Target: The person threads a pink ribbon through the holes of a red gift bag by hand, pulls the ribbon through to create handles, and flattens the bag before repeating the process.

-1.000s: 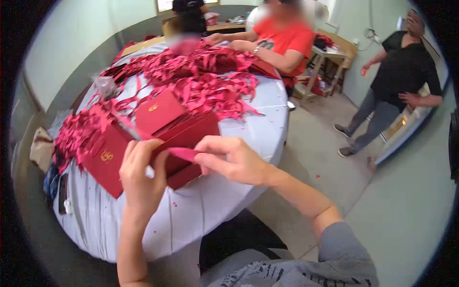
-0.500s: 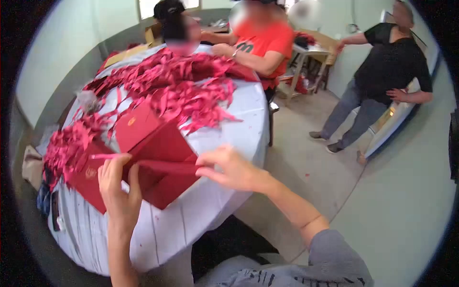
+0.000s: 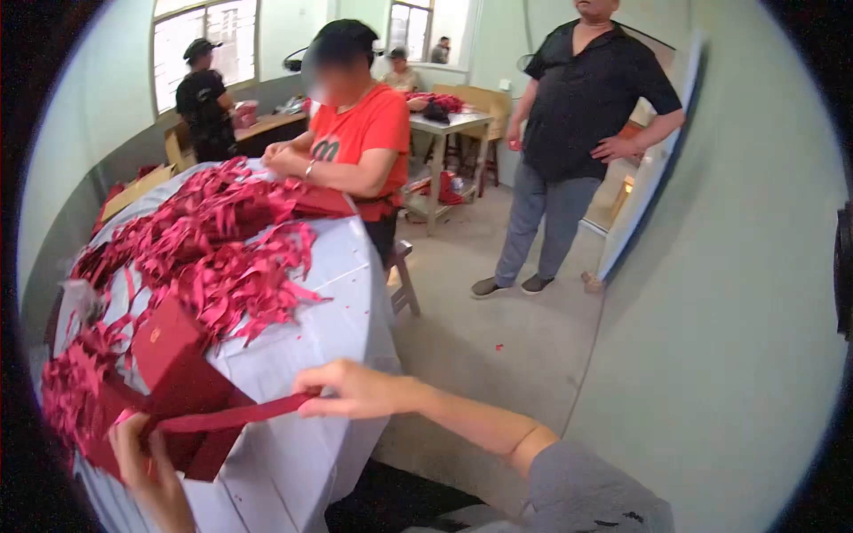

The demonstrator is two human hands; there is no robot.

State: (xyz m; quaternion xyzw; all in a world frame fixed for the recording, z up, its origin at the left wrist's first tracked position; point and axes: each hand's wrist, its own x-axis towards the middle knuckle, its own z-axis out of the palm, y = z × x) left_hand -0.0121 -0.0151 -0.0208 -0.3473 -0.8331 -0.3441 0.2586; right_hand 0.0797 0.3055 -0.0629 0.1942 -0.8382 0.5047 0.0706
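A dark red ribbon (image 3: 235, 416) stretches between my two hands, running slightly upward to the right. My left hand (image 3: 147, 475), low at the left, has its fingers closed at the ribbon's left end. My right hand (image 3: 355, 391) pinches the other end over the table's near right side. Under and behind the ribbon stand dark red boxes or bags (image 3: 197, 386), one with a small gold emblem on its upper face. My left hand is beside them and partly hides the lower ones.
Loose red ribbons (image 3: 195, 231) are heaped over the white-covered table (image 3: 333, 333). A person in an orange-red shirt (image 3: 369, 129) works at its far side. Another in black (image 3: 586, 115) stands by the right wall. A side table (image 3: 444, 124) and more people are behind.
The view has swung up and to the right, so the table and boxes sit farther left. My hands are slightly farther apart, and more of the ribbon shows taut between them.
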